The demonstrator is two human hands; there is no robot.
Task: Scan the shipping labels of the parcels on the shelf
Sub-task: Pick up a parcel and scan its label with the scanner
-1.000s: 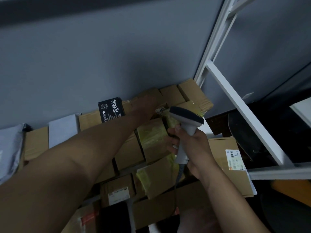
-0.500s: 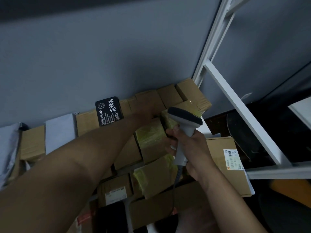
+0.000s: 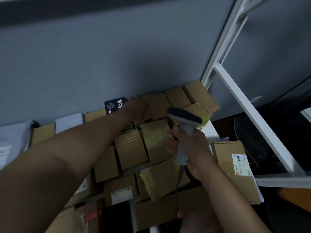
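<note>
Grey wall behind; a dark round object, perhaps a skateboard, lower right.

Right hand grips scanner; left hand on parcels.

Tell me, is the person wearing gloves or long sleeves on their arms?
No. Both arms are bare as far up as the picture shows, with no sleeves in view. The left hand and right hand have no gloves. I can't see a watch, ring or bracelet on either one, though the light is dim.
</note>
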